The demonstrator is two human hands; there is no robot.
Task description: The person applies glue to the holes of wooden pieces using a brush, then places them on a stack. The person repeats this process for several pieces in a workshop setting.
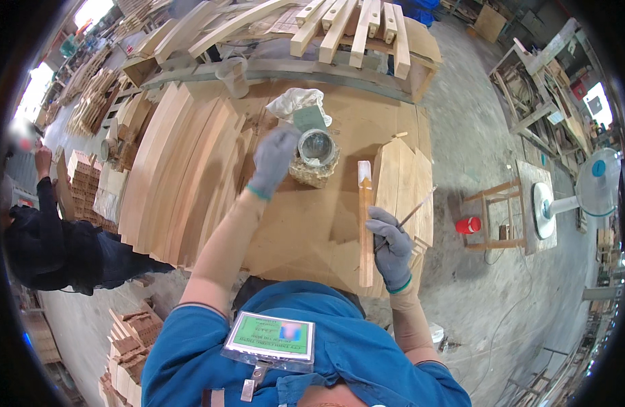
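In the head view, just left of the round can (pixel 317 147), the left hand (pixel 274 161) in a knit grey glove has bunched, blurred fingers; whether they pinch anything, I cannot tell. Right of and nearer the wearer than the can, the gloved right hand (pixel 392 247) grips a slim brush (pixel 415 208), against a straight wooden strip (pixel 366 237) with a white-coated end. Smooth, curved wooden slats (pixel 180 176) lie left of the can, on flat brown cardboard (pixel 305 230).

The wooden strip (pixel 366 234) looks smooth and matt.
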